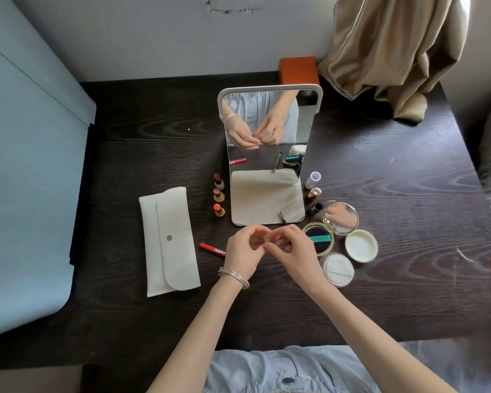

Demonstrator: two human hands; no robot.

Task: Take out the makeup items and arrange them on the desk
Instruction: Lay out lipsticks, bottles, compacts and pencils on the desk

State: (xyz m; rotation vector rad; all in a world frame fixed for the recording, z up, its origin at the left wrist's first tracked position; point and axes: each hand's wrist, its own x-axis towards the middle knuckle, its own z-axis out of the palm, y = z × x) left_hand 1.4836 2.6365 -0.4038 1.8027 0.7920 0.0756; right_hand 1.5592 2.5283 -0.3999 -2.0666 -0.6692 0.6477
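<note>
Both forearms reach over desk (125, 154). Left hand (243, 252) and right hand (291, 251) pinch small blurred item together (identity unclear), just before mirror (268, 120). Risk: slip drops item onto pencil (283, 218) or open cushion compact (319, 239); elbow sweep may topple uncapped lipsticks (219, 194).

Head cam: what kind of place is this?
Probably a home bedroom corner used as a vanity: a dark wooden desk against a wall, a standing mirror, a draped curtain, and uncapped lipsticks set out.
</note>
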